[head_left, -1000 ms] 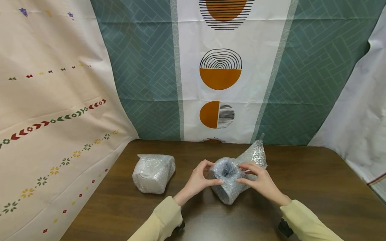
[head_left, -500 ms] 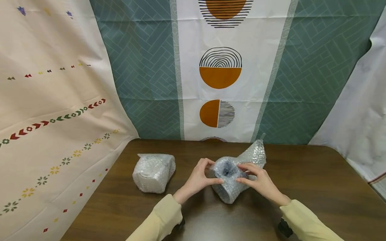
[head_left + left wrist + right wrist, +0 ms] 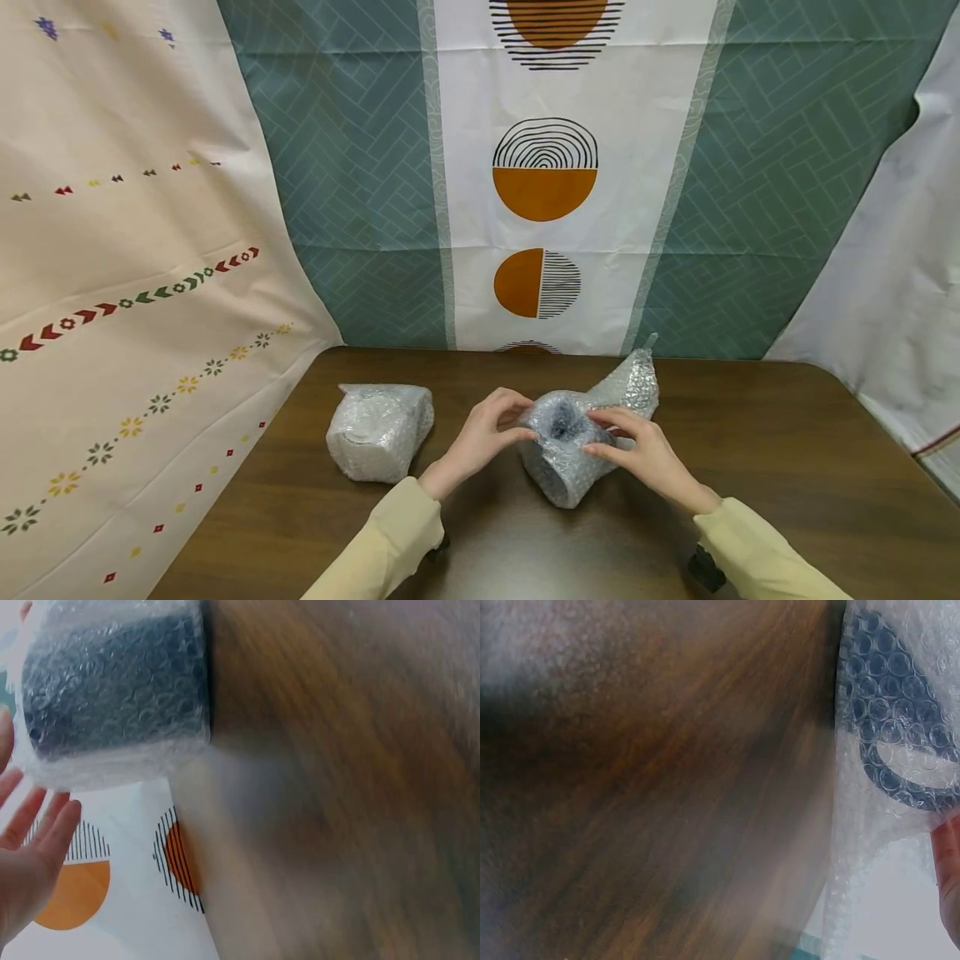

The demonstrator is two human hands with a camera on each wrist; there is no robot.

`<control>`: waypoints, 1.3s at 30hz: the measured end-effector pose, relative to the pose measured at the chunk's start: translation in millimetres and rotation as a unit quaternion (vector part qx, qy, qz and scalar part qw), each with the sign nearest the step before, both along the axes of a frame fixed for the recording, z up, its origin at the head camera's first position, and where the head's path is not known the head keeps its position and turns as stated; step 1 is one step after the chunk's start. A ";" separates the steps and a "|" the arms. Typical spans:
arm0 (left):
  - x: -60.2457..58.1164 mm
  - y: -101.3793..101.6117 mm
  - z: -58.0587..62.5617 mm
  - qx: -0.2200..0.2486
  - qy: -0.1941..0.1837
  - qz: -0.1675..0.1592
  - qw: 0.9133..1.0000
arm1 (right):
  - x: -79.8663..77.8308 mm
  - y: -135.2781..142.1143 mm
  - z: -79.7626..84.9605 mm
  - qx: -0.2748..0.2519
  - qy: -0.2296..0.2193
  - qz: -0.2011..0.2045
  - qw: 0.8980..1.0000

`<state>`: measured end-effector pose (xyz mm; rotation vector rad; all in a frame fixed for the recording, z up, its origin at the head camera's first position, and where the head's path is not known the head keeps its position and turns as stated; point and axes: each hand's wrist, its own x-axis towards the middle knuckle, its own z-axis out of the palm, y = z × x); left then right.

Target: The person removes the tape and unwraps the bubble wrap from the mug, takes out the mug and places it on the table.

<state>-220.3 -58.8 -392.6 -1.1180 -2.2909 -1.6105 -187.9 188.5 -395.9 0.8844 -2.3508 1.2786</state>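
Note:
A dark mug (image 3: 891, 686) wrapped in bubble wrap lies on the table in front of me, its curved handle showing through the plastic in the right wrist view. In the head view its wrap (image 3: 555, 467) has a dark opening on top. My right hand (image 3: 641, 446) holds the wrap's right side between thumb and fingers. On the other side, my left hand (image 3: 483, 433) is spread loosely, fingertips beside the wrap. The left wrist view shows that hand (image 3: 34, 855) with extended fingers below the wrapped mug (image 3: 116, 686).
A tapered tail of bubble wrap (image 3: 637, 383) stretches toward the back right behind the mug. Another bubble-wrapped bundle (image 3: 381, 433) sits on the left of the brown wooden table (image 3: 765, 433). Patterned cloths (image 3: 375, 208) hang behind and at the sides.
My left hand has loosened its hold and shifted left, its thumb drawn back from the front of the wrap. The right hand and the wrapped mug stay nearly in place.

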 end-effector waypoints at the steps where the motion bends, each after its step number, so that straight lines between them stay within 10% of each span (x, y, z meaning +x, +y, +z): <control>1: 2.4 -0.5 5.1 0.006 0.007 -0.008 1.000 | 0.1 0.3 -0.1 0.001 -0.001 -0.001 1.000; 22: -27.5 -1.1 -22.0 -0.017 0.128 0.012 0.992 | -19.4 11.4 -30.3 0.012 0.005 -0.011 1.000; 39: -30.9 2.2 -21.9 0.014 0.081 0.089 0.993 | -19.3 13.5 -31.9 0.013 0.000 -0.015 1.000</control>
